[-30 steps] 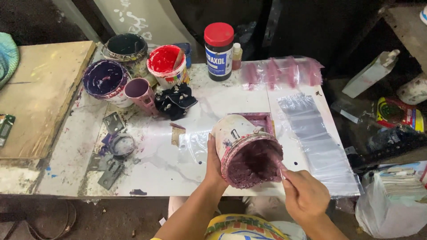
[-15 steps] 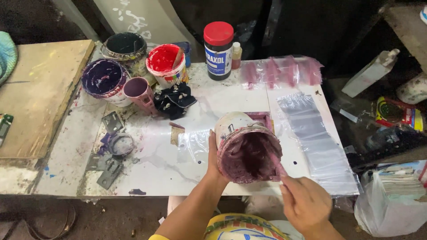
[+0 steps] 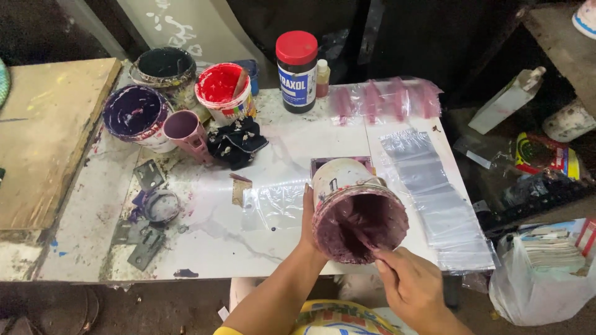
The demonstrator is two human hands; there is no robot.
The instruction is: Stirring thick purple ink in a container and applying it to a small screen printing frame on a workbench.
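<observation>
My left hand [image 3: 308, 218] grips the side of a paint-stained white tub [image 3: 347, 198], tilted so its purple-coated mouth faces me above the white table [image 3: 205, 248]. My right hand [image 3: 410, 285] is at the tub's lower rim, fingers pinched on a thin tool that reaches inside; the tool itself is mostly hidden. A small clear plastic bag [image 3: 273, 205] lies flat on the table just left of the tub.
At the back left stand a purple paint tub [image 3: 133, 115], a small mauve cup [image 3: 183, 130], a red paint tub [image 3: 222, 90], a dark tub [image 3: 162, 68] and a red-lidded dark jar [image 3: 297, 71]. A black rag [image 3: 237, 141] and clear bags [image 3: 434, 198] lie nearby.
The tub has tipped a little further toward me and my right hand has moved up to its rim, reaching into the purple interior.
</observation>
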